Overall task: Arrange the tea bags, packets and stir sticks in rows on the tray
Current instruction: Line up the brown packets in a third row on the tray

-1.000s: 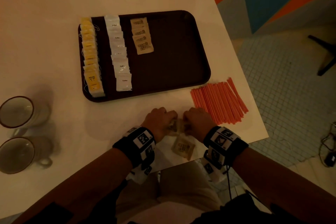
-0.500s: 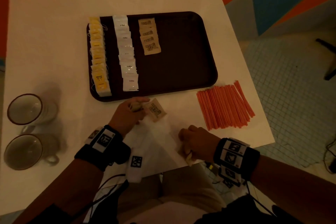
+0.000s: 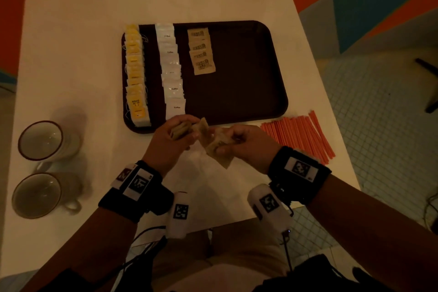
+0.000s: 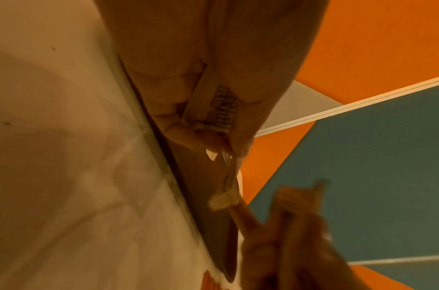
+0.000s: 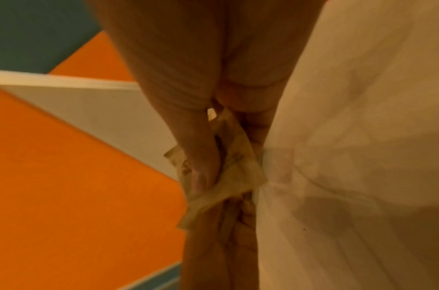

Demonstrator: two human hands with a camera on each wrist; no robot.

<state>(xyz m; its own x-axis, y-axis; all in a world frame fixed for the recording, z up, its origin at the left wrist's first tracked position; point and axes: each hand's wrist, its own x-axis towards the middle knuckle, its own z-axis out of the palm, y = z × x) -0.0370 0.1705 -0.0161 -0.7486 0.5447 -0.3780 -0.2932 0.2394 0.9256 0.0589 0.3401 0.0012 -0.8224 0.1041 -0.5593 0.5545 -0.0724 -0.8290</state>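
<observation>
Both hands meet just in front of the tray's near rim: left hand (image 3: 174,141) grips a small stack of brown packets (image 3: 181,128), right hand (image 3: 239,143) pinches further brown packets (image 3: 219,149). Tray (image 3: 248,92) holds three rows: yellow tea bags (image 3: 135,76) at its left edge, white packets (image 3: 171,71) beside them, four brown packets (image 3: 201,51) in a shorter row. Orange stir sticks (image 3: 299,135) lie on the table (image 3: 83,31), right of the tray. Two cups (image 3: 40,163) stand at the left
</observation>
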